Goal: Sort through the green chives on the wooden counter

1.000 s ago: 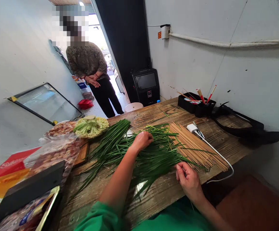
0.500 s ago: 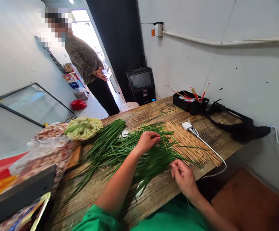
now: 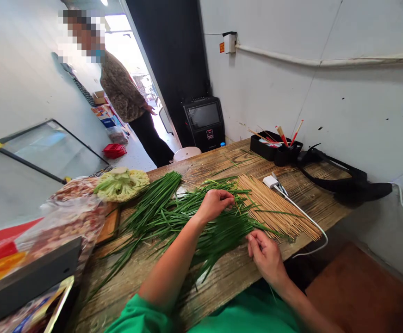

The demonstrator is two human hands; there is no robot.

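Evidently, the work with the greens stood partway along, judging by how they lay. At the left of the heap, one bunch lay with its stems fairly well lined up, while the rest spread crosswise over the middle of the table, so a good share looked unsorted. The sticks lay just to the right, fanned side by side, with some leaf ends crossing over them. Most of that fan appeared bare, and no finished set could be made out.

The left hand was over the heap near the sticks, its thumb and fingers drawn together; whether a leaf was pinched between them could not be told. The right hand was at the near edge of the greens, beside the stem ends, its fingers curled in against the thumb. What it held, if anything, was too small to tell.

The cauliflower sat whole beyond the bunch, next to the bags, and the charger lay beside the sticks. Neither hand was touching these.
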